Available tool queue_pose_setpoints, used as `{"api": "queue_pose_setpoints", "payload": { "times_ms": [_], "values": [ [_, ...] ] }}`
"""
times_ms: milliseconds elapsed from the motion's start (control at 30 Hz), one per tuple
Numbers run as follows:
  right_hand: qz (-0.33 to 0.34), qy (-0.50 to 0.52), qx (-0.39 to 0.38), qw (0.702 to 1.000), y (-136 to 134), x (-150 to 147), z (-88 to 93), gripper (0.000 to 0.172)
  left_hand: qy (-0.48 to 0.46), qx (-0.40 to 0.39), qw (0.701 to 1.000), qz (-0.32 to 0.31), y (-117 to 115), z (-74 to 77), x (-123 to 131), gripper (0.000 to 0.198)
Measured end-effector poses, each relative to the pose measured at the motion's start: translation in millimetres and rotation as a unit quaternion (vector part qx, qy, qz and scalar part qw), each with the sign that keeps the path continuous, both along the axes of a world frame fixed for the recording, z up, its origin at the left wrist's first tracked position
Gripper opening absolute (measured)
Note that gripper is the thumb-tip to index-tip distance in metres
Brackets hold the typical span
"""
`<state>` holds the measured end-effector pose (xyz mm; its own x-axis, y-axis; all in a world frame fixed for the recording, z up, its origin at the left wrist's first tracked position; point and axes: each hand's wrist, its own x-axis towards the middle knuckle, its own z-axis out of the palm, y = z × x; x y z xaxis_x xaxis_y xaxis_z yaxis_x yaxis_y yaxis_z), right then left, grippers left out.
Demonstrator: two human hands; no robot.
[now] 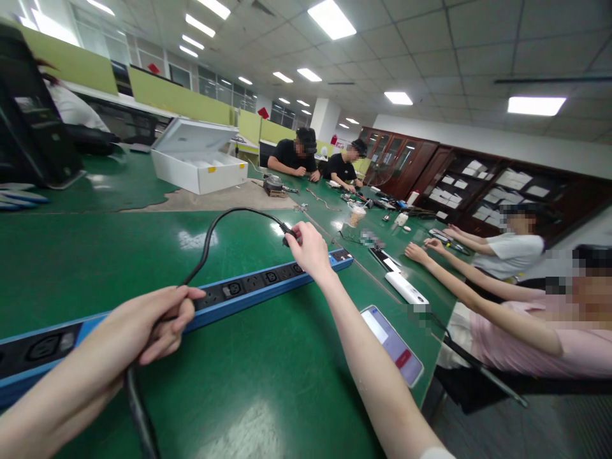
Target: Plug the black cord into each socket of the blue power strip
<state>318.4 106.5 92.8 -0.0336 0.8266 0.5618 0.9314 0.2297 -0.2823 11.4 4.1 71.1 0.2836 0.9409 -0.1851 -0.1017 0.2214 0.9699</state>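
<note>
A long blue power strip [248,288] with black sockets lies across the green table [268,376]. My right hand [308,247] is closed on the black plug [287,235] at the end of a black cable [213,237], just above the strip's far end. The cable arcs up and back toward me. My left hand [143,325] is closed round the same cable near the strip's middle, and the cable runs on past my wrist to the bottom edge.
A phone [393,344] lies near my right forearm by the table's edge. A white bar-shaped device [406,288] and small parts lie further along. An open white box [198,159] stands at the back. Several seated people work along the right side and far end.
</note>
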Motion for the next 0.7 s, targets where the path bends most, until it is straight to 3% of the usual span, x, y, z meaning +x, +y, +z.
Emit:
{"api": "queue_pose_setpoints", "payload": {
  "times_ms": [167,267,367,467,700],
  "values": [
    [0.009,-0.049,-0.027,0.998,-9,-20,-6.1,0.020,0.241,0.136,0.959,-0.058,11,-19.1,7,0.029],
    [0.012,-0.072,-0.041,0.996,-10,-32,-13.7,0.022,0.325,0.176,0.927,-0.060,13,-26.8,-3,0.027],
    [0.003,-0.090,-0.042,0.995,-9,-29,-16.4,0.022,0.392,0.185,0.899,-0.065,15,-28.0,-7,0.037],
    [-0.017,-0.110,-0.032,0.993,-7,-11,-11.4,0.020,0.422,0.207,0.880,-0.073,16,-26.0,-4,0.046],
    [-0.122,-0.128,-0.002,0.984,-15,66,17.2,0.021,0.393,0.285,0.873,-0.044,10,-27.2,-1,0.038]
  ]
}}
